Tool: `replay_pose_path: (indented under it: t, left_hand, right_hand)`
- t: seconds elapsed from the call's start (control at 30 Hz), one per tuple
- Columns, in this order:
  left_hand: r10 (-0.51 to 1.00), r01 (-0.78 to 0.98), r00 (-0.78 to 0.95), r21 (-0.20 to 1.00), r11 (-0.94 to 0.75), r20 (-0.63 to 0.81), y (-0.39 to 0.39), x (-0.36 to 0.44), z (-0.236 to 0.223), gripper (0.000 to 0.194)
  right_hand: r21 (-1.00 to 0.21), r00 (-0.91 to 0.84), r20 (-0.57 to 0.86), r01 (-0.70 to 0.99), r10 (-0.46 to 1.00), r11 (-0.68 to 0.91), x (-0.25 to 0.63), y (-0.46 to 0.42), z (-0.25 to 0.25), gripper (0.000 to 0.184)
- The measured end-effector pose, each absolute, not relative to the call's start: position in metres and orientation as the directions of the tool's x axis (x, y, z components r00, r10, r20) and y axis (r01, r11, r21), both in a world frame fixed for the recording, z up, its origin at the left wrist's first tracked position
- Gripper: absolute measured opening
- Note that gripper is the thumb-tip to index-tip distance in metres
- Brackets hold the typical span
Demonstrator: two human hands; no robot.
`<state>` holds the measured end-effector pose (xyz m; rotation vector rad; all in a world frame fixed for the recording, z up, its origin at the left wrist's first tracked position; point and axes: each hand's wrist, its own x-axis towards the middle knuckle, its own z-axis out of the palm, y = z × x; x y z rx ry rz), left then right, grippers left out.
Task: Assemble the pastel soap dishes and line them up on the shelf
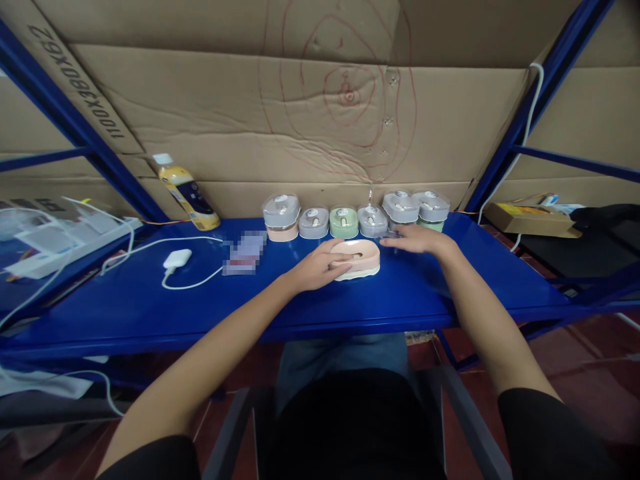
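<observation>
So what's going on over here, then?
A person's left hand grips the left end of a pink oblong container on a blue table. The right hand, fingers stretched out and apparently holding nothing, is right by some of the clear-lidded containers lined up behind; whether it touches any is hard to tell.

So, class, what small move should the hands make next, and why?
Perhaps bring the right hand to the right end of the pink box: the left hand grips only its left end, and the right hand seems apart from it.
</observation>
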<state>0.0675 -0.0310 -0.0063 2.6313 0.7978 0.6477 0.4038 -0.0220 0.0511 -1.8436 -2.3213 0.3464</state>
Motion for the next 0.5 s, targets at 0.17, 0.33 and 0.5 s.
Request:
replay_pose_path:
  t: [0.17, 0.33, 0.5]
  left_hand:
    - [0.642, 0.472, 0.663, 0.451, -0.758, 0.385, -0.020, 0.061, -0.001, 0.055]
    - [0.752, 0.561, 0.501, 0.501, -0.659, 0.429, 0.001, 0.045, -0.001, 0.056]
    - [0.759, 0.579, 0.506, 0.491, -0.651, 0.410, 0.003, 0.041, 0.000, 0.054]
  right_hand:
    - [-0.186, -0.178, -0.126, 0.971, 0.976, 0.153, 0.404, -0.024, 0.051, 0.079]
    - [-0.168, -0.185, -0.129, 0.972, 0.974, 0.162, 0.401, -0.024, 0.050, 0.078]
    - [-0.199, -0.179, -0.115, 0.968, 0.977, 0.154, 0.403, -0.022, 0.047, 0.085]
